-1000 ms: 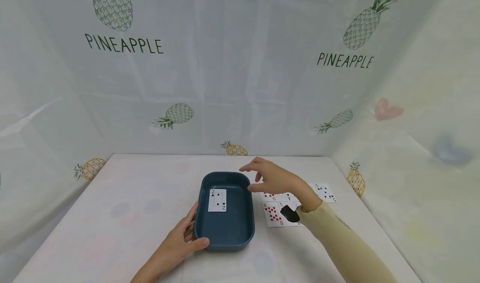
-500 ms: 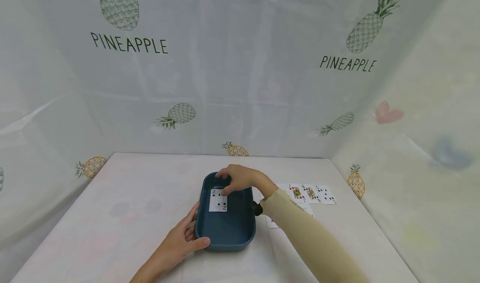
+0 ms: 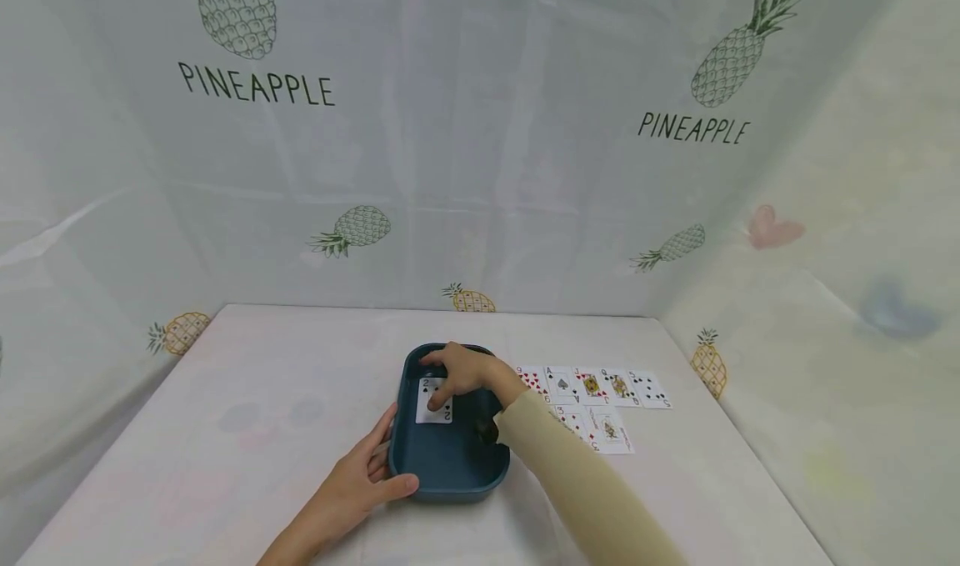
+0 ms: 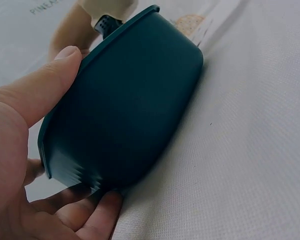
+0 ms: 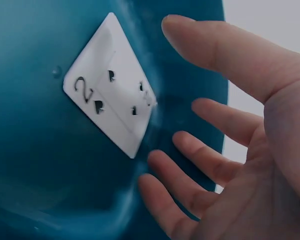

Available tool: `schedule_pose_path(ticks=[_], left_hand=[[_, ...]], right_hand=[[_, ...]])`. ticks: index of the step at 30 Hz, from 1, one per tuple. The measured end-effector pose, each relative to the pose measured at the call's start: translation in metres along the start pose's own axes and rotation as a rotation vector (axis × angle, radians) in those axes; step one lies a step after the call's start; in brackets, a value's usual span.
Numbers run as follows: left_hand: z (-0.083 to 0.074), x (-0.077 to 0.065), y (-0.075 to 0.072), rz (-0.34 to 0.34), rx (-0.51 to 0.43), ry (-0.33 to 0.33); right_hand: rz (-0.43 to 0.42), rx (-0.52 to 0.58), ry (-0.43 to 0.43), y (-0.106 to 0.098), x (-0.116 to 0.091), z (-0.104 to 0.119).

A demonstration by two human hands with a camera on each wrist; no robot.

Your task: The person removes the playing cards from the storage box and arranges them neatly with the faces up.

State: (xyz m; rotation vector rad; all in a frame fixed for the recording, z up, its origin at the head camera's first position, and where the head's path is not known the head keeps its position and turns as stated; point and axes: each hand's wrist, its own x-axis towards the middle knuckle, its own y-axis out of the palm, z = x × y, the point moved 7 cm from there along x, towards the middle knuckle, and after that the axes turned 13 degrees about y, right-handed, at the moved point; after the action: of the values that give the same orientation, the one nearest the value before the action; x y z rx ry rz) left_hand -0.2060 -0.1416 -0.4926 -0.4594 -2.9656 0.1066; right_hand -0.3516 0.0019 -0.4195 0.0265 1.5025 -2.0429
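Note:
A dark blue rectangular tray [image 3: 442,466] stands on the table, and a two of spades playing card [image 3: 423,413] lies face up inside it. My left hand [image 3: 358,487] grips the tray's near left corner, thumb on the rim and fingers along the outer side. The left wrist view shows the tray wall [image 4: 120,100] tilted across the picture. Over the tray, my right hand [image 3: 467,369] hovers with fingers spread and partly hides the card. In the right wrist view, the thumb and fingers stand apart beside the card [image 5: 112,90] and hold nothing.
Right of the tray lie several face-up playing cards in two rows, among them an ace of spades [image 3: 562,384], a five [image 3: 651,389] and a joker [image 3: 609,429]. My right sleeve [image 3: 570,474] hides part of the lower row. A pineapple-printed curtain [image 3: 480,174] hangs behind.
My right hand has moved left from beside the tray's right rim to over the two of spades, then slightly lower. Cards it covered now show. The left hand keeps its grip on the tray.

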Motion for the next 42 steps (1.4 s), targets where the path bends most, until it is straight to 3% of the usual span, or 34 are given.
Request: schedule_pose_path(ticks=[11, 19, 42], left_hand=[[0.001, 0.001, 0.0, 0.015, 0.008, 0.012], [0.0, 0.0, 0.0, 0.043, -0.03, 0.027], [-0.001, -0.001, 0.001, 0.045, -0.038, 0.023]], right_hand=[[-0.019, 0.034, 0.136, 0.019, 0.006, -0.021], [-0.078, -0.014, 0.152, 0.023, 0.008, -0.02], [-0.093, -0.031, 0.169, 0.026, 0.008, -0.022]])
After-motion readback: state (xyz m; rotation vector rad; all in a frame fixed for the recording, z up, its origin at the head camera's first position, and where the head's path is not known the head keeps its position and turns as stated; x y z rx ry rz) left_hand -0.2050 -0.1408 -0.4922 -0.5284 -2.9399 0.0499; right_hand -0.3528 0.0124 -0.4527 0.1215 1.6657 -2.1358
